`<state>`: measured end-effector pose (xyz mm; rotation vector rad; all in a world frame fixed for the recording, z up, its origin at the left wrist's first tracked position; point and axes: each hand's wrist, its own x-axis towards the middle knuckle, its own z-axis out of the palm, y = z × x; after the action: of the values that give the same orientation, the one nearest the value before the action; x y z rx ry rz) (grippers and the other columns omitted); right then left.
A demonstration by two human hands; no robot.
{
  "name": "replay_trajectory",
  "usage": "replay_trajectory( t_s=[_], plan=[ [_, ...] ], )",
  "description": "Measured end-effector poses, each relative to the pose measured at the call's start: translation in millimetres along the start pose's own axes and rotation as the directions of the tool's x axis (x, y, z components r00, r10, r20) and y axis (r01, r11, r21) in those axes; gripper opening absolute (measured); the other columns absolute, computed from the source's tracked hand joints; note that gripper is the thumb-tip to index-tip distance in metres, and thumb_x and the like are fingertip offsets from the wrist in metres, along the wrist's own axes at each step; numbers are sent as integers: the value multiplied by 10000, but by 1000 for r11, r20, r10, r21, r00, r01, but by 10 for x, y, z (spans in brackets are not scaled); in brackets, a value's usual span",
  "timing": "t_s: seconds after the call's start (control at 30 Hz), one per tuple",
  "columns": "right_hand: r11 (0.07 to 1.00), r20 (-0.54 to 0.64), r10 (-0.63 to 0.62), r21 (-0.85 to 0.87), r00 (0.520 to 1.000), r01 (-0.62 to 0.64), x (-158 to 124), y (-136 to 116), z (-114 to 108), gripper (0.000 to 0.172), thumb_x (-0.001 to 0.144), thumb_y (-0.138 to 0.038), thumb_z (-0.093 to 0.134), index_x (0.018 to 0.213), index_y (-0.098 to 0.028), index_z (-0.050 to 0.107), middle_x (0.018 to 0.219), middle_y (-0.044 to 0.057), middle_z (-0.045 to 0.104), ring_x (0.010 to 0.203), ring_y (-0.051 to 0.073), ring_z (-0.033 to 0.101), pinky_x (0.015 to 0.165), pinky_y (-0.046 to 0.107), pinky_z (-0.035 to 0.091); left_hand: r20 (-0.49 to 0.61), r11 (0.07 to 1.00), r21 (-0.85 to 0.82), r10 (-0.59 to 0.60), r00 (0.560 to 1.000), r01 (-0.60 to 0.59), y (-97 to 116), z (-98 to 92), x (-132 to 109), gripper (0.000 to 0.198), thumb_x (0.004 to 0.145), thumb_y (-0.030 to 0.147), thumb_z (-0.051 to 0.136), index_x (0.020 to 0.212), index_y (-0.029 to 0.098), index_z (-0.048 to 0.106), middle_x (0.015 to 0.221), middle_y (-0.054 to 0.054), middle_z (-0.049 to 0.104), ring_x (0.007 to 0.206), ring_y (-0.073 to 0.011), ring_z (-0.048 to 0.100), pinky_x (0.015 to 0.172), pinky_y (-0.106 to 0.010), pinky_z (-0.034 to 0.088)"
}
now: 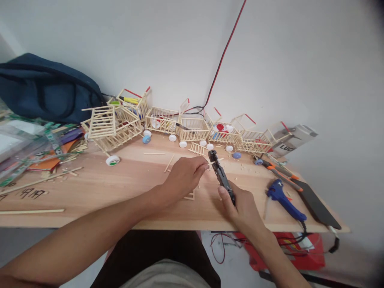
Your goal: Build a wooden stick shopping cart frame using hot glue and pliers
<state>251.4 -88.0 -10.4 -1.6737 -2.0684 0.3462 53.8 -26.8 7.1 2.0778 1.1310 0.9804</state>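
My left hand [189,172] pinches a thin wooden stick [221,159], whose far end sticks out past the tool's jaws. In my right hand [242,204] is a black wire stripper [221,175], its head at the stick and its handles inside my closed fingers. Whether the jaws bite into the wood I cannot tell. Partly hidden under my left hand lies a small stick frame [190,196]. Behind the hands sits a ladder-like stick panel [197,149], with loose sticks [169,163] to its left.
Several small wooden stick carts [193,129] with bottle-cap wheels line the wall. To the right are a blue glue gun [283,200], orange-handled pliers [282,174] and a dark phone-like slab [315,204]. Plastic packets [21,140] and a blue bag [51,88] crowd the left.
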Motion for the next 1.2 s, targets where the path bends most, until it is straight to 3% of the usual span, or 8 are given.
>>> replay_trajectory(
  t_s=[0.23, 0.37, 0.5, 0.63, 0.77, 0.97, 1.2],
  plan=[
    [999, 0, 1, -34, 1000, -1, -4, 55, 19, 488, 950, -549, 350, 1026, -160, 634, 622, 33, 638, 568, 207, 609, 548, 277, 372, 9, 1000, 3, 24, 1000, -24, -8, 5, -6, 251, 922, 257, 446, 744, 172, 602, 645, 9, 582, 608, -136, 491, 608, -251, 326],
    [997, 3, 25, -78, 1000, -25, -14, 70, 26, 505, 944, -574, 334, 944, -167, 633, 597, 35, 623, 561, 209, 605, 545, 275, 360, 19, 1000, -3, 3, 1000, -3, 6, 10, -6, 243, 917, 259, 455, 735, 174, 592, 610, 20, 539, 585, -131, 451, 596, -249, 310],
    [989, 13, 69, -129, 998, -66, 19, 67, 21, 556, 929, -617, 324, 1004, -172, 648, 629, 45, 646, 595, 231, 624, 567, 283, 365, 20, 999, -11, 35, 999, -35, -30, 14, 7, 265, 922, 253, 440, 699, 170, 556, 582, 31, 471, 573, -123, 409, 586, -245, 290],
    [992, 36, 73, -106, 997, -69, 50, 51, 17, 572, 929, -621, 324, 974, -163, 664, 694, 73, 677, 681, 246, 650, 607, 291, 386, 19, 996, -40, 77, 997, -76, -69, 12, 18, 282, 928, 257, 425, 691, 169, 551, 587, 30, 461, 583, -124, 412, 587, -239, 291],
    [996, 30, 65, -71, 997, -63, 24, 66, 17, 553, 938, -599, 333, 947, -157, 665, 738, 87, 694, 721, 250, 659, 628, 291, 392, 34, 998, -44, 36, 999, -34, -47, 21, 13, 272, 929, 265, 431, 717, 168, 572, 579, 30, 467, 574, -124, 407, 583, -240, 285],
    [998, 43, 42, -52, 998, -40, -44, 85, 9, 529, 948, -574, 321, 884, -160, 644, 674, 66, 650, 638, 225, 610, 573, 277, 346, 88, 1000, -14, -12, 996, 13, -7, 59, 0, 256, 925, 247, 443, 740, 160, 597, 647, 8, 577, 612, -128, 477, 613, -251, 298],
    [994, 92, 105, -53, 990, -100, -119, 39, -3, 570, 940, -606, 286, 778, -168, 613, 617, 61, 610, 571, 199, 549, 554, 279, 306, 134, 999, -33, -35, 990, 40, -12, 94, 4, 266, 903, 213, 467, 668, 156, 578, 590, 21, 530, 582, -122, 454, 593, -248, 295]
  ],
)
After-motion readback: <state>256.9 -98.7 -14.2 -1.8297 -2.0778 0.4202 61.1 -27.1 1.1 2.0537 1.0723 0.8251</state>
